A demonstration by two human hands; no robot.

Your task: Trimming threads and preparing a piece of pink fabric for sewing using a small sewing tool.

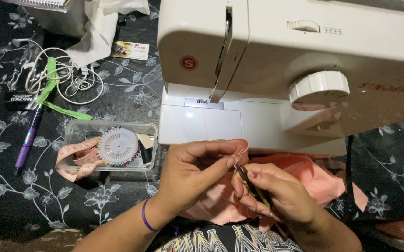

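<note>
Here the left hand (190, 170) pinches a thin thread (242, 152) in its fingers while the right hand (276, 193) grips small scissors (253, 186) above pink fabric (314, 179) before the white sewing machine (276, 60).

- Salmon-pink cloth (314, 179), matt and soft, crumpled under the fingers (211, 151).
- Thin pink thread (243, 151), pinched at the fingertips.
- Small tool (253, 186), dull metal, gripped between fingers.
- Sewing machine (276, 60) beyond the fingers, smooth glossy cream plastic.
- Clear plastic box (71, 128) left of the fingers, slightly shiny.
- Tablecloth (6, 154), dark matt floral fabric.
</note>
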